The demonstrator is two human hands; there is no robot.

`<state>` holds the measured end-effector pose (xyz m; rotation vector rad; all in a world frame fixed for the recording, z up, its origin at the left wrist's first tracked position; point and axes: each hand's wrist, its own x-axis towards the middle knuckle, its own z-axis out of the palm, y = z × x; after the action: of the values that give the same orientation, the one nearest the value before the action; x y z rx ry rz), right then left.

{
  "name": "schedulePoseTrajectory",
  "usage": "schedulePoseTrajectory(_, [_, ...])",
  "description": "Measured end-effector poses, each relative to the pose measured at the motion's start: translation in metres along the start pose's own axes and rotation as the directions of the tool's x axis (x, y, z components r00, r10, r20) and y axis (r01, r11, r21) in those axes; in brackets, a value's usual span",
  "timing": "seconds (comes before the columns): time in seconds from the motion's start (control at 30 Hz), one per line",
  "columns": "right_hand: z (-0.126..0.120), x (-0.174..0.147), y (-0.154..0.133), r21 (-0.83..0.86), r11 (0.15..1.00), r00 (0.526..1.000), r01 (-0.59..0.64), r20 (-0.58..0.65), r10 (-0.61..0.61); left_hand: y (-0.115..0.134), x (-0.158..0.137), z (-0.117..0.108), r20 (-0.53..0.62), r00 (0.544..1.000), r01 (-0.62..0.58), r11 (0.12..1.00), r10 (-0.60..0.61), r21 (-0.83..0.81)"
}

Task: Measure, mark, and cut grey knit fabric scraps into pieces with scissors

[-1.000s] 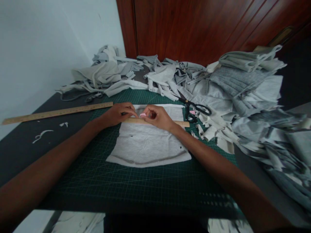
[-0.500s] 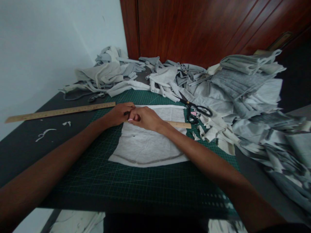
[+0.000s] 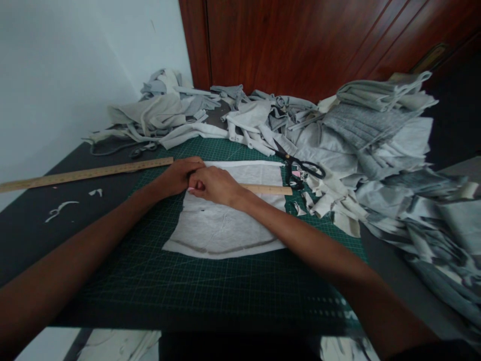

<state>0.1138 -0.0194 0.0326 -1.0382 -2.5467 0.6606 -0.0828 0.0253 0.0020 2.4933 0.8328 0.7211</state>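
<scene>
A pale grey cloth piece (image 3: 225, 225) lies flat on the green gridded cutting mat (image 3: 210, 286), with a folded-looking lower edge. My right hand (image 3: 214, 185) is closed over the cloth's upper left, and a small pink piece (image 3: 191, 189) shows at its fingertips. Just behind it, at the cloth's left edge, rests my left hand (image 3: 180, 175); its fingers are mostly hidden by the right. A wooden ruler (image 3: 268, 189) crosses the cloth and passes under my right hand. Black-handled scissors (image 3: 300, 165) lie right of the cloth.
Another stretch of wooden ruler (image 3: 93, 173) lies on the dark table (image 3: 22, 230) to the left, beside white scraps (image 3: 62, 210). Heaped grey fabric (image 3: 161, 110) lines the back, with a taller pile (image 3: 379, 115) on the right. Cut offcuts (image 3: 338, 200) lie by the scissors.
My two hands have drawn slightly closer together at the cloth's upper left, the right one more tightly folded. The whole view has shifted a little; cloth and scissors look otherwise unmoved.
</scene>
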Motion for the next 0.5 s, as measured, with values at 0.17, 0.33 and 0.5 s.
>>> schedulePoseTrajectory(0.17, [-0.002, -0.002, -0.009, -0.052, 0.997, 0.998, -0.058, -0.024, 0.056, -0.004, -0.001, -0.002, 0.035, 0.999, -0.01, 1.0, 0.01, -0.012])
schedulePoseTrajectory(0.33, [-0.005, -0.007, -0.014, -0.117, 0.989, 0.995, -0.095, -0.026, 0.093, -0.009, 0.0, -0.004, 0.046, 0.997, -0.067, 0.997, 0.069, -0.041])
schedulePoseTrajectory(0.5, [-0.008, -0.017, -0.007, -0.086, 0.988, 0.991, -0.127, -0.058, 0.122, -0.006, 0.001, -0.004, 0.053, 0.996, -0.07, 0.997, 0.071, -0.022])
